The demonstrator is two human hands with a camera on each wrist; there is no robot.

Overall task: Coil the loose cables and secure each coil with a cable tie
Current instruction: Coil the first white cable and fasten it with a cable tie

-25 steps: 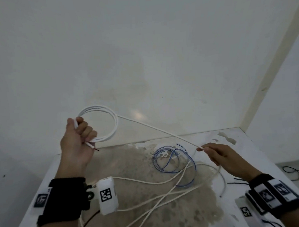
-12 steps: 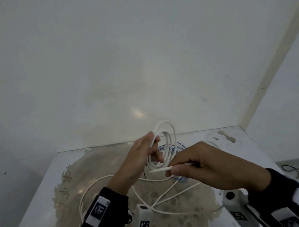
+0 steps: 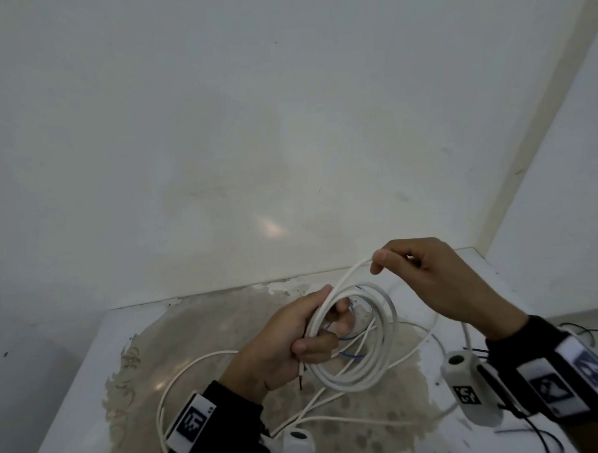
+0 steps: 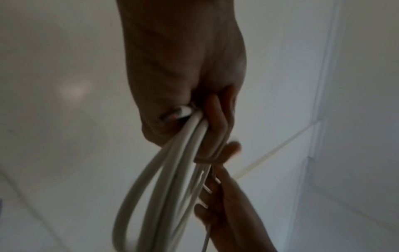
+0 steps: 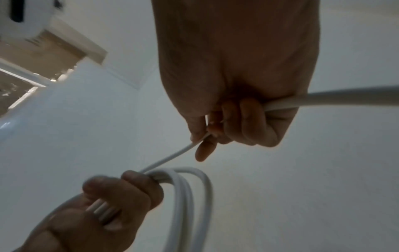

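My left hand (image 3: 312, 332) grips a coil of white cable (image 3: 357, 378) of several loops, held above the table; the bundle runs through its fist (image 4: 194, 129) in the left wrist view. A stripped end (image 3: 301, 377) pokes out below the fist. My right hand (image 3: 398, 259), just up and right of the coil, pinches the running strand of the same white cable (image 5: 172, 155) between thumb and fingers (image 5: 202, 150). That strand leads from the coil (image 5: 185, 187) to the pinch, then loops down to the table. A blue wire coil (image 3: 351, 352) lies on the table behind the white loops, mostly hidden.
Loose white cable (image 3: 194, 364) sprawls over the stained white table (image 3: 92, 389), which is set against a white wall. Thin black wires (image 3: 583, 332) lie at the right edge. Wrist camera units (image 3: 469, 390) hang under both forearms.
The left hand came down and right from beside the wall with the coil. The right hand carried the strand to the coil, then lifted up and right of it, adding a loop.
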